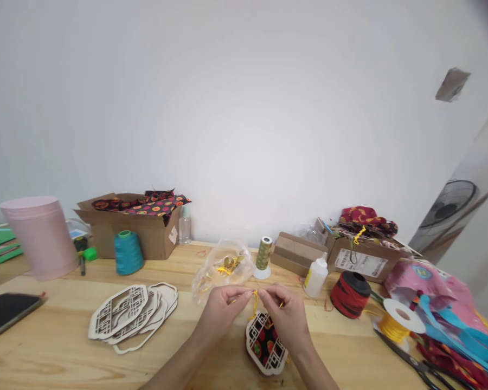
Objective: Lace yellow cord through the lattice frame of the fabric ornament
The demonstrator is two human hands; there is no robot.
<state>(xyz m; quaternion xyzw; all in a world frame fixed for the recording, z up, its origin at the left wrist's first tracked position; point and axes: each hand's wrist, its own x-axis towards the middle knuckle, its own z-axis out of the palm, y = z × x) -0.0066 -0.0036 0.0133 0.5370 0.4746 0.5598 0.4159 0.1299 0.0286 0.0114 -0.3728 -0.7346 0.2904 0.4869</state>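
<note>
Both my hands meet above the wooden table (65, 352), pinching a thin yellow cord (254, 301) between their fingertips. My left hand (222, 310) grips the cord from the left, and my right hand (285, 314) grips it from the right. The cord hangs down to a small ornament (264, 343) with a white lattice frame over black patterned fabric, lying just below my hands. A clear plastic bag (222, 266) with gold bits inside lies just behind my left hand.
A stack of white lattice cutouts (132, 314) lies at left, with a teal thread cone (127, 252), a pink container (43, 236), a phone (6, 314) and a cardboard box of fabric (136, 223). At right: glue bottle (316, 276), red spool (350, 294), yellow cord spool (397, 320), scissors (410, 360), ribbons.
</note>
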